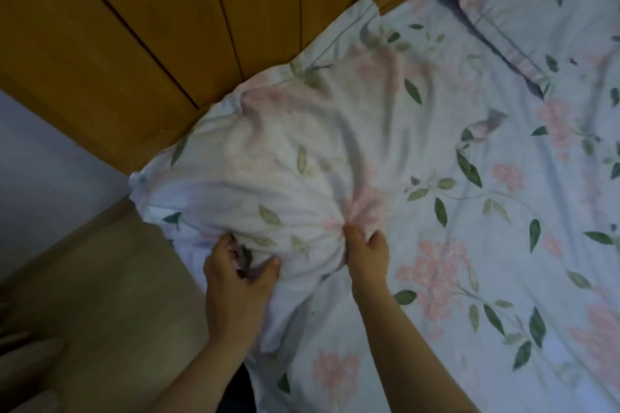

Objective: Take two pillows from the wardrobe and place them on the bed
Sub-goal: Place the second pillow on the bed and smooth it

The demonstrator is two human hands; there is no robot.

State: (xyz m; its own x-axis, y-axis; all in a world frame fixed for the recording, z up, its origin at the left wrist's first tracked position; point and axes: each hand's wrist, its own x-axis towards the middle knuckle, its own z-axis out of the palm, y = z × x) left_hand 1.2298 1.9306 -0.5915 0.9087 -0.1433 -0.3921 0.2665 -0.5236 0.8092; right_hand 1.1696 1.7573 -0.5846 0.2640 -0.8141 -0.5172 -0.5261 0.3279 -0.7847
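A pillow (288, 151) in a pale floral case lies at the head of the bed (486, 261), against the wooden headboard. My left hand (235, 268) grips its near edge, fingers bunched into the cloth. My right hand (367, 250) pinches a gathered fold of the same edge further right. A second pillow (543, 3) in the same floral print lies at the top right, also by the headboard. The bedsheet carries the same pink-flower and green-leaf pattern.
The wooden panelled headboard (151, 27) runs diagonally across the top left. A pale wall (40, 157) and a beige floor (110, 295) lie left of the bed. Something dark shows at the bottom between my forearms.
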